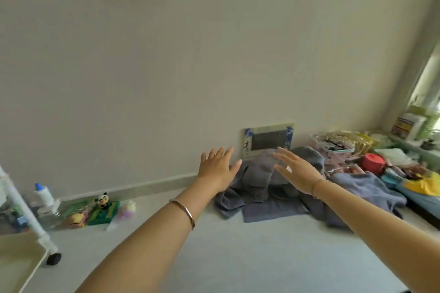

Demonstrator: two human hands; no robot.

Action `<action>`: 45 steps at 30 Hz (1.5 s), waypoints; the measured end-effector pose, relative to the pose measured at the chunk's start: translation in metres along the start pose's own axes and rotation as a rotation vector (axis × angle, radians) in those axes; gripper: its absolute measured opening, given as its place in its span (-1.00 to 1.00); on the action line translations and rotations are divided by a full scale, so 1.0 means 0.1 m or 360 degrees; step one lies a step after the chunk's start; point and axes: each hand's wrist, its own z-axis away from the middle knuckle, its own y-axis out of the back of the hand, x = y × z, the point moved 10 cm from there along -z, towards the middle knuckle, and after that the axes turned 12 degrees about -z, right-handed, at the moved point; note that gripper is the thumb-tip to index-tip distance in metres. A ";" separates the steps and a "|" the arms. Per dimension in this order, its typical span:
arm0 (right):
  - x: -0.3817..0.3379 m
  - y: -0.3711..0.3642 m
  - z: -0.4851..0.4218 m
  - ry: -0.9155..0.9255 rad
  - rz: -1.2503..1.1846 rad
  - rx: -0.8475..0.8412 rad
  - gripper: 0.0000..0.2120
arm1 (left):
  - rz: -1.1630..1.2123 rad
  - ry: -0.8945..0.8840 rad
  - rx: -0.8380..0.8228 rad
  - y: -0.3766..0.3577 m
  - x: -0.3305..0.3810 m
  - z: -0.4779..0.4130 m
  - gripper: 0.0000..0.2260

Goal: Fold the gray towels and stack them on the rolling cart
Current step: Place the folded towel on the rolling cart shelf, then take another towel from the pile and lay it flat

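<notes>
Holding left hand and right hand, both released, over heaped gray towels; pickup step, next calling for pinching one edge.

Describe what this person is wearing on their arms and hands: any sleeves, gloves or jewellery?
No gloves, and no sleeves in view: both forearms are bare. The wrist of the left hand carries a smooth, copper-toned metal bangle. The wrist of the right hand has a much thinner bracelet. The picture is too blurred to show any rings.
</notes>
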 end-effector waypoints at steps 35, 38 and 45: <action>4.82 0.05 1.23 -0.1332 -0.1810 0.0584 -0.32 | 0.0484 -0.0171 -0.0612 -2.12 3.76 -0.92 -0.47; 4.83 0.01 1.12 -0.1420 -0.1997 0.0589 -0.40 | 0.0557 -0.0127 -0.0616 -2.13 3.75 -0.97 -0.48; 4.74 -0.02 0.84 -0.1391 -0.2042 0.0632 -0.60 | 0.0700 -0.0077 -0.0542 -2.06 3.75 -1.08 -0.50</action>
